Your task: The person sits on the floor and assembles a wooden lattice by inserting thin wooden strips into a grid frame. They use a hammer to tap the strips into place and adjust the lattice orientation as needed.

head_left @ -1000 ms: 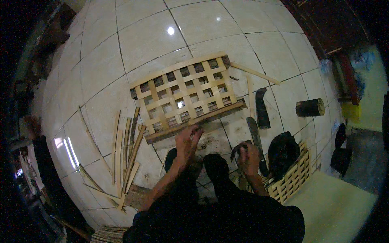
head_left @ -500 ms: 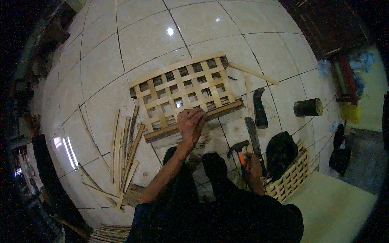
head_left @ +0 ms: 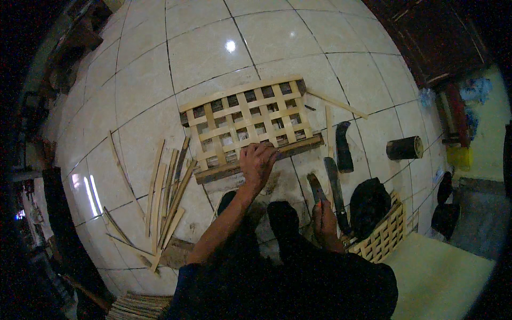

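A woven lattice panel of pale bamboo strips [head_left: 247, 121] lies on the floor in front of me, with darker wooden rails along its far and near edges. My left hand [head_left: 258, 162] rests at the middle of the near rail [head_left: 298, 145], its fingers bent and pressed together. Whatever they pinch there is too small or hidden to make out. To the right of my knees, my right hand [head_left: 324, 217] is closed round the handle of a hammer [head_left: 314, 185]. The hammer's dark head points away from me, raised apart from the panel.
Loose bamboo strips [head_left: 160, 194] lie at the left. On the right are a long dark blade [head_left: 334, 186], a curved dark sheath-like piece [head_left: 344, 146], a short log [head_left: 404, 148], a black bag [head_left: 370, 208] and another lattice panel [head_left: 386, 234]. Someone's arm [head_left: 58, 213] shows far left.
The hammer in my right hand has turned, its head swinging from sideways to pointing forward. My left hand stays on the near rail. The whole view has shifted slightly.
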`<state>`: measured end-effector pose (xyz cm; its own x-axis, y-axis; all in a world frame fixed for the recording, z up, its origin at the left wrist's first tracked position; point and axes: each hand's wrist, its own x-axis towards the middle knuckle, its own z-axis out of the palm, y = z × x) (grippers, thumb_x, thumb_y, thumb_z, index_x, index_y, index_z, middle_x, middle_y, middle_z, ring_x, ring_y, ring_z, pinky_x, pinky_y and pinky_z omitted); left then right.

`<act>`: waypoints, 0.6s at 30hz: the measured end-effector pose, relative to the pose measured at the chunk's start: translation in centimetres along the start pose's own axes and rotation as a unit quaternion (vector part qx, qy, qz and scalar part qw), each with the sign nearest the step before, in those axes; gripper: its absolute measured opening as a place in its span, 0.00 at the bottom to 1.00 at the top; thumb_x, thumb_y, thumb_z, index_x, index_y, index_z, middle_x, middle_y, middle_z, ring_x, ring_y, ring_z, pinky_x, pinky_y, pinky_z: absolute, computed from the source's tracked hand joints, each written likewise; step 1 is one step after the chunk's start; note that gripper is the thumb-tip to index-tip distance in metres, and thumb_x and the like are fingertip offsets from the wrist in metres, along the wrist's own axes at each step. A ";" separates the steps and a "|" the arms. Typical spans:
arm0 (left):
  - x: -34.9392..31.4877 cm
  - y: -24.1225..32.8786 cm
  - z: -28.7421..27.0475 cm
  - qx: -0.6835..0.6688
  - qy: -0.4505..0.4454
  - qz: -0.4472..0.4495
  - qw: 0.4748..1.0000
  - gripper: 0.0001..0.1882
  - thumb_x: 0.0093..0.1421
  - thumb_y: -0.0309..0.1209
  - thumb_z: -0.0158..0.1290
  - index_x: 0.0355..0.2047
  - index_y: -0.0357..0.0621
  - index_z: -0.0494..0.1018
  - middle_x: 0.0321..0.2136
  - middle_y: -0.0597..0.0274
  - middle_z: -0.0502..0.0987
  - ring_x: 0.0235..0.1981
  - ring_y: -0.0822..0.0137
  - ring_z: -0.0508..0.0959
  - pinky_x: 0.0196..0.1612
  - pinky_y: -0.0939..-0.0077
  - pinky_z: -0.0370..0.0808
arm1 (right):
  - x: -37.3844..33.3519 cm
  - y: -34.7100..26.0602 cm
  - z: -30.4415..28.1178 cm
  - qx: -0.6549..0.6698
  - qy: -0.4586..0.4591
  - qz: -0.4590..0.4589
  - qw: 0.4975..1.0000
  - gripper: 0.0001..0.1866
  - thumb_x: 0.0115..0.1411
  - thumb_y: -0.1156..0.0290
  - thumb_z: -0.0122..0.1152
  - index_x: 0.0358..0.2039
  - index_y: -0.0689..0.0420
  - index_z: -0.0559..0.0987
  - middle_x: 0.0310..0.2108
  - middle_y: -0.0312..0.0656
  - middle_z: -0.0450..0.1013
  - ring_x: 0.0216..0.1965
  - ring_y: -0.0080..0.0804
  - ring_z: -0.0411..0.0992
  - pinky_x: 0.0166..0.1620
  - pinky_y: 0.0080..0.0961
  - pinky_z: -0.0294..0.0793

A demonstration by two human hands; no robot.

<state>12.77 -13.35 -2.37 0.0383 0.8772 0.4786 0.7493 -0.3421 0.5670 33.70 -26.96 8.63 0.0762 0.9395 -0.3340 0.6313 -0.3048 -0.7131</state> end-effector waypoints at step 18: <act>-0.1 0.9 -0.9 0.009 -0.031 -0.022 0.999 0.10 0.46 0.30 0.64 0.31 0.49 0.78 0.37 0.69 0.78 0.39 0.63 0.74 0.42 0.65 0.65 | 6.5 -5.7 2.1 -0.028 -0.041 -0.018 0.999 0.25 0.69 0.54 0.41 0.49 0.66 0.68 0.25 0.61 0.72 0.29 0.59 0.73 0.31 0.47 0.69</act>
<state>12.85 -14.05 -1.37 0.0448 0.9104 0.4114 0.7635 -0.2968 0.5736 28.94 -19.41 9.21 -0.0094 0.9331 -0.3596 0.6746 -0.2596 -0.6910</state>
